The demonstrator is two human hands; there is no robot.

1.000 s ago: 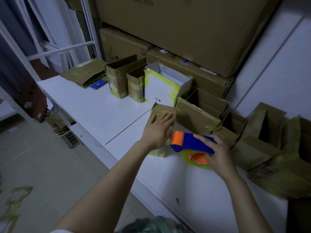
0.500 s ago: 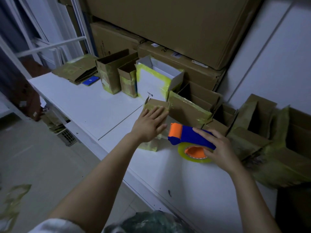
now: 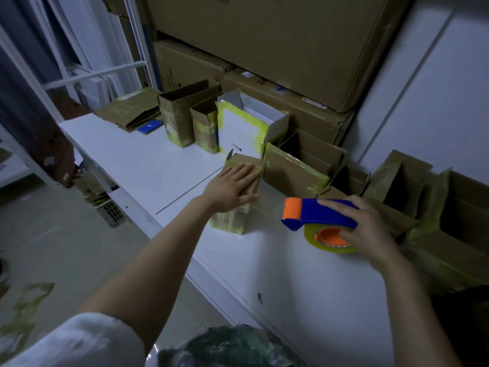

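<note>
Left hand [image 3: 230, 189]: fingers flat, pressing the small cardboard box [image 3: 231, 221].
Right hand [image 3: 367, 229]: fingers wrapped round the tape dispenser [image 3: 315, 211].
Technique: pull the tape taut and level, with the box pinned.

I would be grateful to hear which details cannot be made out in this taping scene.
Head view: much of the small box lies under the left hand.
Head view: the right hand covers the grip of the tape dispenser and part of the tape roll.
Head view: label print on the white box is too small to read.
Head view: print on the large carton is cut off by the top edge.
</note>
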